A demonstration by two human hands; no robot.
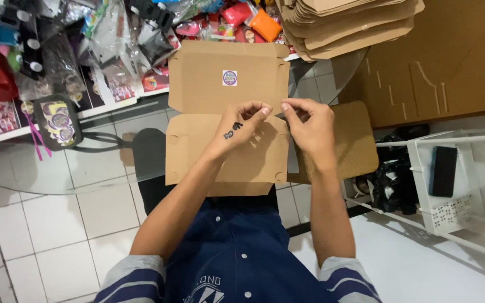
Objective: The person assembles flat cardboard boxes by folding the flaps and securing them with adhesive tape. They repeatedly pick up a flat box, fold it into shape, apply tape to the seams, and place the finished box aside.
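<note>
From the head view, the fingers (262, 110) of the left hand (241, 126) pinch narrow, thumb against forefinger, and those of the right hand (310, 126) do the same just beside them. Whether a small thing sits between the tips I cannot tell; they meet over the right part of the fold line of an unfolded cardboard box blank (227, 112).

The blank lies flat on a round glass counter (40, 174), probably so its panels can be worked with both hands. It bears one round sticker (229, 78) on the far panel. A second flat brown cardboard piece (355, 140) lies under the right hand.

One stack of more flat blanks (349, 25) sits at the far right, within reach. One black bag (58, 122) rests at the left, and a white wire rack (456, 185) stands to the right.
</note>
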